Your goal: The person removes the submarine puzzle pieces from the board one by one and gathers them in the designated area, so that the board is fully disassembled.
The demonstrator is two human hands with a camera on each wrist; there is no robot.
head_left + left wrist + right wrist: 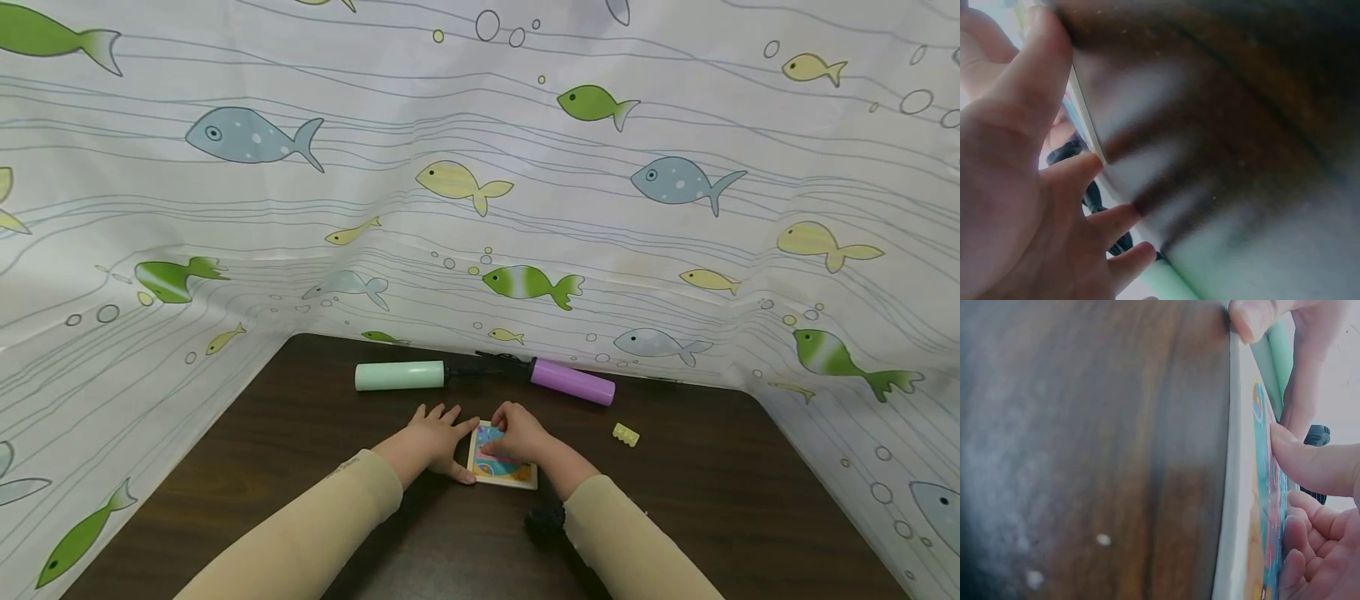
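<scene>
Left hand splays against picture board; right hand covers part, its grip unclear.

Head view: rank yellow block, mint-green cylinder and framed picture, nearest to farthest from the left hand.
1. Framed picture: touching the left hand, on its right.
2. Mint-green cylinder: beyond that hand, farther back.
3. Yellow block: well to the right, past the right hand.
</scene>
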